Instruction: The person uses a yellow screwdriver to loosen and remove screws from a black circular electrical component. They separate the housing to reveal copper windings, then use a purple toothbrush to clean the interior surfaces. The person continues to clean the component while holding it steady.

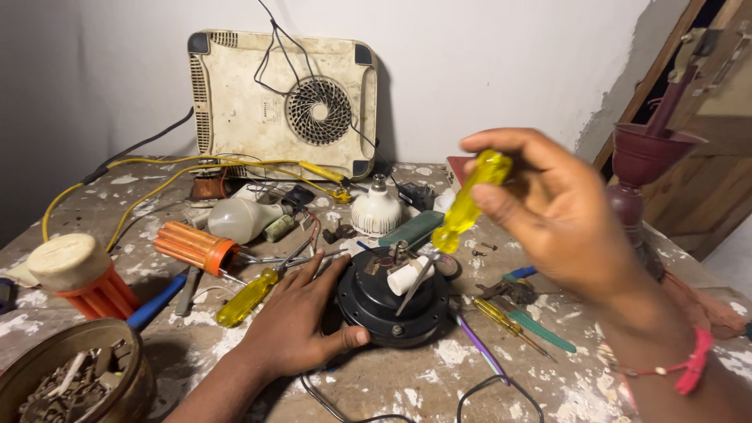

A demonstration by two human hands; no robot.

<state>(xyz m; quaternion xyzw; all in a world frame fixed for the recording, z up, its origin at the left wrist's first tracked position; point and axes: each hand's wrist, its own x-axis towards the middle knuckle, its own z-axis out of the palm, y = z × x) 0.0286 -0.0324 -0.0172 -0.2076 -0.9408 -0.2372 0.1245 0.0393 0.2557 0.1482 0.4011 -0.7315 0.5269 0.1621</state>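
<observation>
Gripping the yellow screwdriver (470,200) by its clear handle, my right hand (564,219) is closed around it with thumb and fingers, raised above the counter (392,376). Its metal shaft goes down at a slant and the tip seems to reach the white part on top of the round black motor (392,301), though I cannot tell if it really sits in a screw. My left hand (301,317) is not closed on anything; it lies flat and spread on the counter, with the thumb and palm pressed against the left side of the motor to keep it steady.

As I judge it, the work on the motor is in the middle. The top looks already exposed, with small loose screws (479,251) lying to the right of it, but the black housing is in one piece. Around it lie a second yellow screwdriver (247,298), a bulb (239,219) and an orange lamp base (196,247).
</observation>
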